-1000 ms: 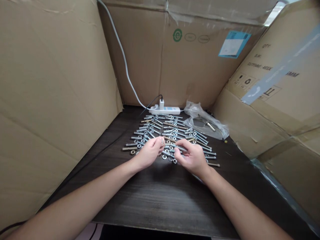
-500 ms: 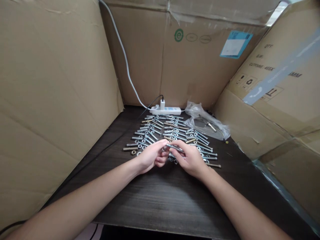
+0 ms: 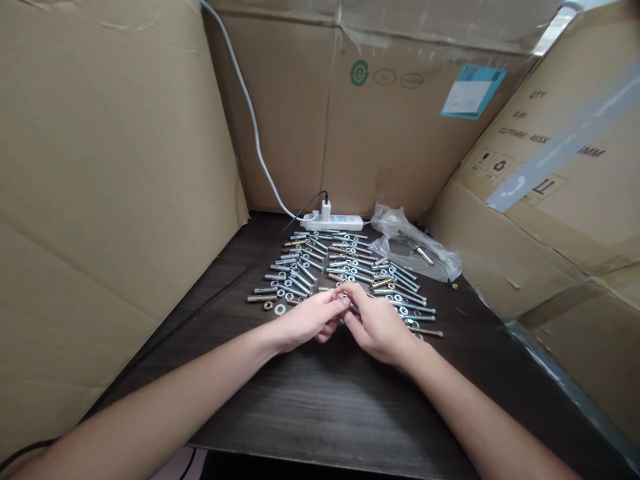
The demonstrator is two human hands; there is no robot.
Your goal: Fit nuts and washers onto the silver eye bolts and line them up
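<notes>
Both of my hands meet in the middle of the table, over the near part of the laid-out hardware. My right hand point(image 3: 375, 325) is closed round a metal bolt point(image 3: 355, 308); only a sliver of it shows between the fingers. My left hand point(image 3: 311, 320) is closed, its thumb and fingertips pressed together against the right fingertips at the bolt's end. Whatever small part the left fingers pinch is hidden. Around the hands lie rows of silver and brass-coloured bolts point(image 3: 421, 319), metal sleeves point(image 3: 262, 299), flat washers point(image 3: 280, 309) and nuts point(image 3: 268, 306).
A white power strip point(image 3: 340, 222) with a plugged-in charger stands behind the rows. To its right is a clear plastic bag point(image 3: 400, 233) with a metal piece. A black cable point(image 3: 210, 301) crosses the table at left. Cardboard walls point(image 3: 285, 107) enclose the back and sides.
My hands have come closer together. The left thumb and fingers now close over the bolt's end, which showed between the hands before. The laid-out rows look unchanged.
</notes>
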